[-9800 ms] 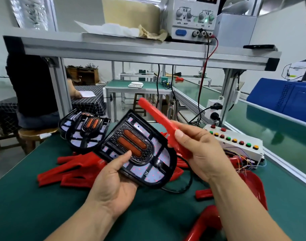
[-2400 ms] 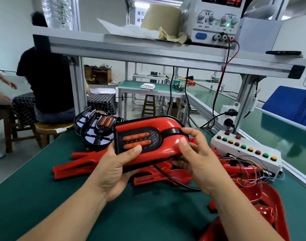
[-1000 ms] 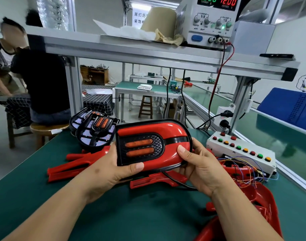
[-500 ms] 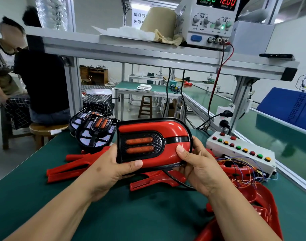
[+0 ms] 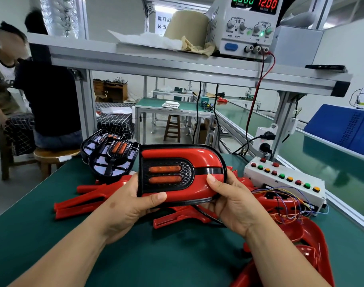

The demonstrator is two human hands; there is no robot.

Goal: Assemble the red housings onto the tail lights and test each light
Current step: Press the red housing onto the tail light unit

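Left hand (image 5: 125, 206) and right hand (image 5: 232, 204) grip opposite edges of the tail light (image 5: 181, 172), raised above the green mat (image 5: 166, 255).

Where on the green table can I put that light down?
The bare green mat near you, between your forearms, and left of the left hand. Crowded: loose red housings behind the tail light and at right, button box with wires.
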